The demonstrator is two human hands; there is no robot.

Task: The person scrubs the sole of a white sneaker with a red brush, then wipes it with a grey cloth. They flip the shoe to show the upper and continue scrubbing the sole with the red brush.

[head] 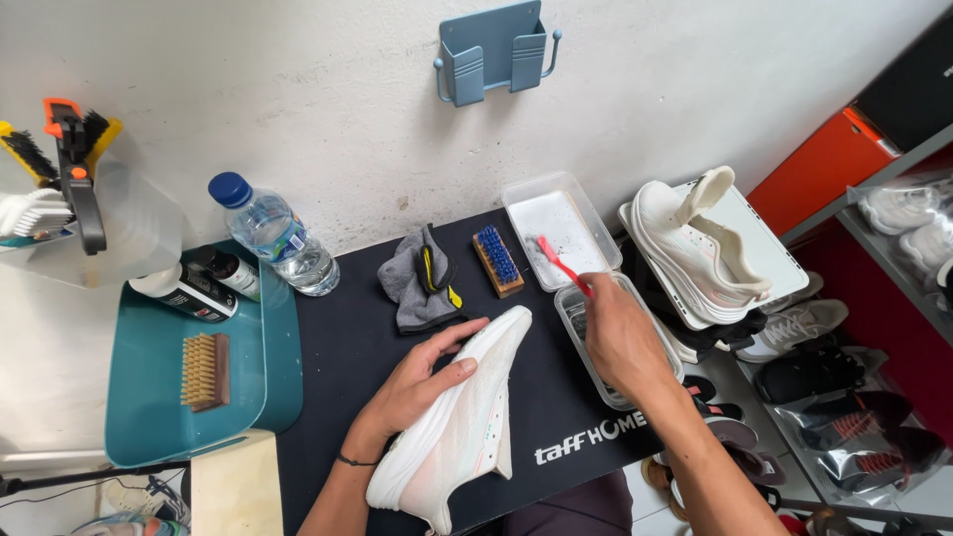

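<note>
The left hand (422, 382) lies on a white knit running shoe (462, 427) that rests on its side on the black mat (347, 347) covering the desk, fingers spread flat over the upper and pressing it down rather than clamped round it. The right hand (620, 337) hovers over a clear rectangular plastic tub (576, 318) just right of the shoe, fingers closed on a pink-handled toothbrush (561, 263); the bristle end appears to dip into the tub, though the hand hides it. The shoe looks clean and dry, with no foam on it that I can see, so scrubbing seems barely begun. A wooden brush with blue bristles (496, 260) and a grey cloth (417, 283) lie unused beyond the shoe.
</note>
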